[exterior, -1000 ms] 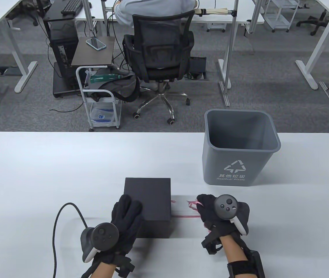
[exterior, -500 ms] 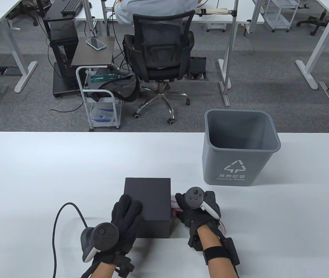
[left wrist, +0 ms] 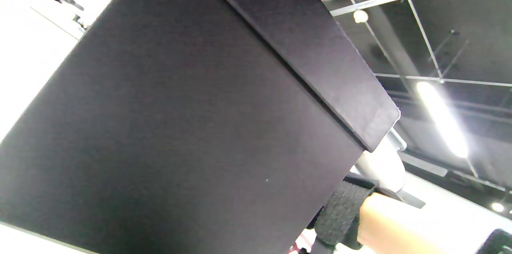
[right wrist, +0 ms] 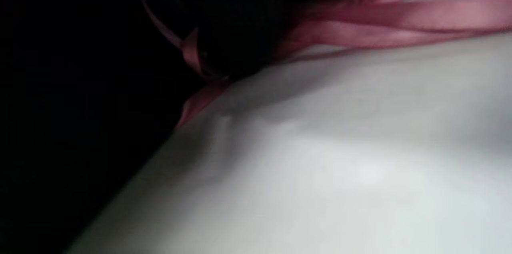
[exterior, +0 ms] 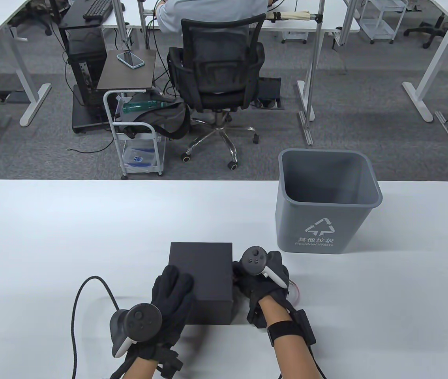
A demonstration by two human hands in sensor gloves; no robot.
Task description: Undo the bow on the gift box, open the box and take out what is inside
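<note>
White table (exterior: 89, 221) in an office: desks, a person's back in a mesh chair (exterior: 216, 67), a cart (exterior: 137, 134) with a bag. Grey waste bin (exterior: 326, 201) at back right, upright, nothing visible inside. Black gift box (exterior: 204, 272) near the front edge, lid on, long axis running front to back. Left hand (exterior: 172, 296) resting on the box's near-left corner, fingers fairly straight. Right hand (exterior: 261, 282) against the box's right side, pink ribbon (right wrist: 360, 26) loose on the table under it; can't tell if the fingers are pinching it.
</note>
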